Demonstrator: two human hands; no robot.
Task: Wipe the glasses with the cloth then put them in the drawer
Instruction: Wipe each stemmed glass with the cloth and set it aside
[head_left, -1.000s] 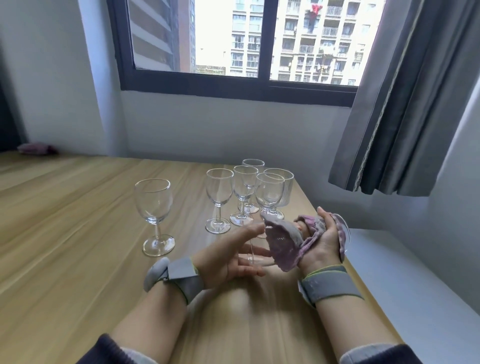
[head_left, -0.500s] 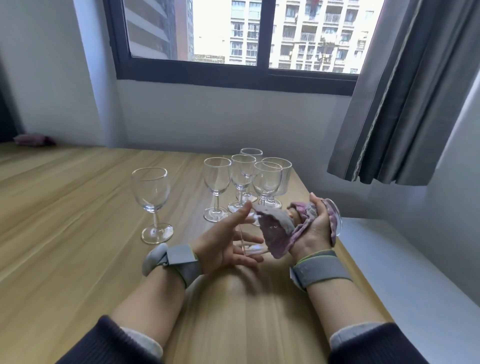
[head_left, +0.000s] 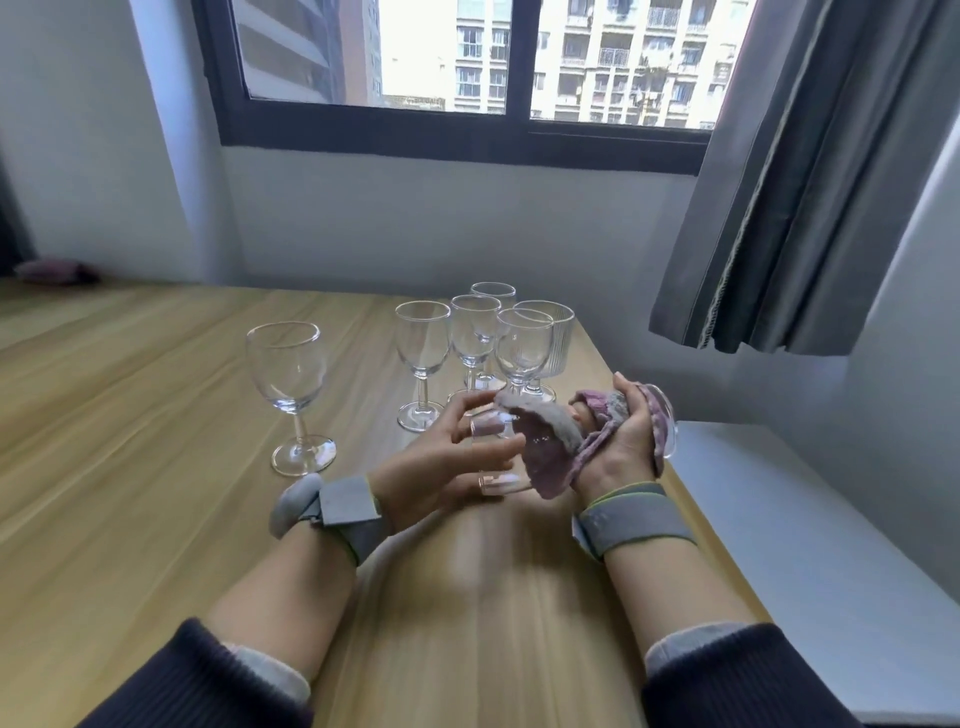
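A stemmed glass (head_left: 668, 431) lies sideways in the air between my hands, above the table's right part. My right hand (head_left: 623, 441) grips its bowl through a pink-grey cloth (head_left: 545, 447) that wraps and hides most of it. My left hand (head_left: 431, 467) holds the glass's round foot between thumb and curled fingers. A larger wine glass (head_left: 288, 374) stands alone to the left. Several more stemmed glasses (head_left: 423, 353) and a ribbed one (head_left: 558, 338) stand clustered just behind my hands. No drawer is in view.
The wooden table (head_left: 130, 441) stretches left and toward me. A white lower surface (head_left: 779, 519) runs along its right edge. A grey curtain (head_left: 805, 182) hangs at the right by the window. A small dark-pink bundle (head_left: 52, 270) lies far left.
My left fingers, spread loosely near the stem before, have curled in around the glass's foot. My right hand keeps the cloth on the bowl. The view has tilted slightly.
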